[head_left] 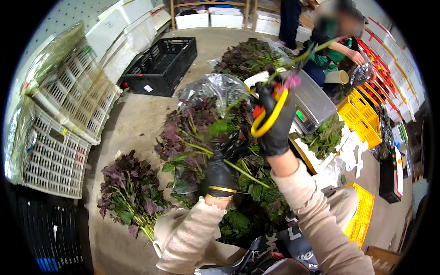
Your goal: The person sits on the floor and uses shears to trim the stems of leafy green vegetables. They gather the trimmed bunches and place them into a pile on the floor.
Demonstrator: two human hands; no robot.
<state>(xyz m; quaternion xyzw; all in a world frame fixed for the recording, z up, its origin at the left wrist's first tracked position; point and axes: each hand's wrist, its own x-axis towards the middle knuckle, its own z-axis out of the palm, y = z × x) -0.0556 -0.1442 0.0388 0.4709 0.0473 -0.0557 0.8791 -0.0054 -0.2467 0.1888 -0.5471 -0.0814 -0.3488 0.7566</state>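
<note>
My left hand (221, 170), in a black glove, is closed around a long green stem (247, 174) whose ends stick out on both sides. My right hand (276, 135), gloved too, grips scissors with yellow-and-red handles (278, 112) and is raised above the plants. Another long stem (306, 55) runs up to the right past its fingers; whether they hold it I cannot tell. A small pink blurred thing (292, 82) shows beside them. Beneath my hands spreads a heap of purple and green leafy stems (195, 120), partly in clear plastic. At left lies a separate bunch (133, 185).
A grey scale (313, 101) with a lit display stands right of the heap. Near it are yellow crates (360, 114), and farther off a co-worker (337, 52) crouches. A black crate (160, 64) stands far left, white slatted crates (57, 153) nearer.
</note>
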